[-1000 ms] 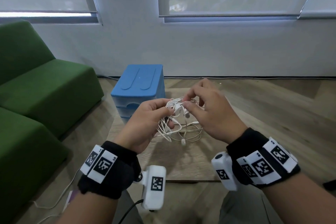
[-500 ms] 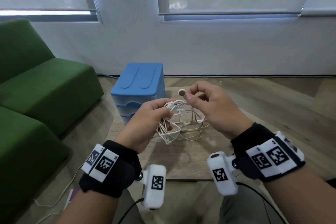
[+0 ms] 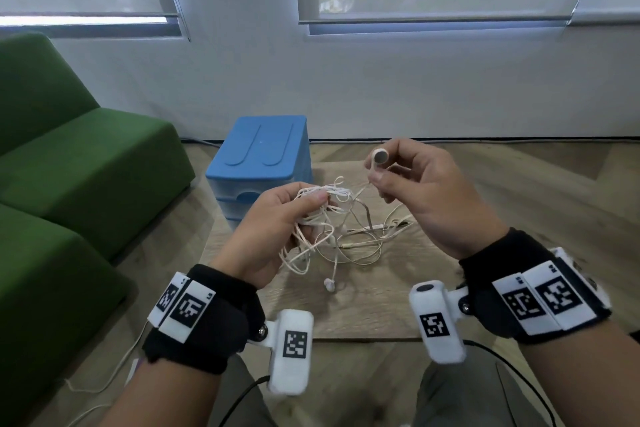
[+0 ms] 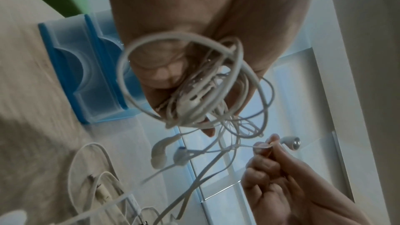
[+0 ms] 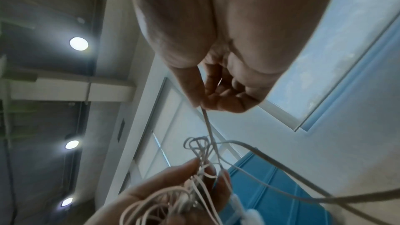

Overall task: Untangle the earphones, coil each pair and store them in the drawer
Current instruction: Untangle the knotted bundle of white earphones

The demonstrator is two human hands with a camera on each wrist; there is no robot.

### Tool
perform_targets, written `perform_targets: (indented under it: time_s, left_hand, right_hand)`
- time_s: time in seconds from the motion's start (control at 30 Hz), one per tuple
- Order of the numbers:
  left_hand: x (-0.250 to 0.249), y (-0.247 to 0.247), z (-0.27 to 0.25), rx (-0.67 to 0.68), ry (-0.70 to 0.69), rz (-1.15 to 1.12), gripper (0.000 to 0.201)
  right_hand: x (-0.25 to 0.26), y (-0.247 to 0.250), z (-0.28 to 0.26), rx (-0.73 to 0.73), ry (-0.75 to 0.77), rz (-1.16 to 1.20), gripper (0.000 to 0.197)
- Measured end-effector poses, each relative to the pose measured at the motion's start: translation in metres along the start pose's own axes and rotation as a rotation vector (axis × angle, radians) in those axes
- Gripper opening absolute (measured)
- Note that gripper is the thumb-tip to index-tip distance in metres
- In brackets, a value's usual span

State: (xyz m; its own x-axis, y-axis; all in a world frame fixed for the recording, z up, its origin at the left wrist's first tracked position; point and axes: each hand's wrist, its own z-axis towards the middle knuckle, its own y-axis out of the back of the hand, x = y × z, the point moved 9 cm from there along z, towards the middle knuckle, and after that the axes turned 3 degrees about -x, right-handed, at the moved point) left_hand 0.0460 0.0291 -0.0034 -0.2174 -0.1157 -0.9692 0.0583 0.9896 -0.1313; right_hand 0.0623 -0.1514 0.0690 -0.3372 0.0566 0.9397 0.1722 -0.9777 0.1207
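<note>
A tangle of white earphone cables (image 3: 325, 218) hangs above the low wooden table (image 3: 363, 305). My left hand (image 3: 277, 218) grips the bunched knot of cables (image 4: 201, 91), and loose loops and one earbud (image 3: 329, 284) dangle below it. My right hand (image 3: 412, 184) is raised to the right of the knot and pinches a single earbud (image 3: 380, 157) by its stem, its cable (image 5: 207, 126) running down into the tangle. The blue drawer unit (image 3: 263, 156) stands just behind my left hand, its drawers closed.
A green sofa (image 3: 69, 184) fills the left side, close to the table. A white cable (image 3: 114, 381) lies on the floor beside my left forearm. Behind the drawer unit a white wall (image 3: 415, 90) with windows rises from the wooden floor.
My right hand has pulled one earbud out of the knot and lifted it up and to the right, drawing its cable out. My left hand keeps hold of the bunch.
</note>
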Motion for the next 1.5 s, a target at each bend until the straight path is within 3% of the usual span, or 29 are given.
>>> perform_targets:
  time_s: [0.17,0.6,0.87,1.27,1.33,1.43,1.5]
  left_hand:
    - [-0.003,-0.002,0.001,0.004,-0.006,-0.081,0.032]
    - [-0.007,-0.004,0.002,-0.033,-0.002,-0.107,0.029]
    - [-0.007,-0.008,-0.002,-0.073,-0.015,-0.110,0.028]
    - [-0.017,-0.008,-0.006,-0.126,-0.061,-0.152,0.021]
    - [-0.018,-0.007,-0.007,-0.129,-0.069,-0.111,0.017]
    - [-0.020,-0.008,-0.006,-0.113,-0.078,-0.047,0.016]
    - [-0.020,-0.011,-0.006,-0.091,-0.075,-0.037,0.017]
  right_hand:
    - [0.013,0.004,0.000,-0.049,0.125,-0.004,0.012]
    - [0.018,-0.019,-0.006,-0.022,0.286,-0.391,0.011]
    - [0.014,-0.025,-0.006,-0.088,0.188,-0.362,0.021]
    - [0.024,-0.042,-0.021,-0.049,0.457,-0.569,0.013]
    - [0.024,-0.038,-0.018,-0.096,0.445,-0.547,0.006]
    - [0.019,-0.025,-0.011,-0.211,0.376,-0.463,0.013]
    - [0.019,-0.024,-0.007,-0.213,0.365,-0.426,0.018]
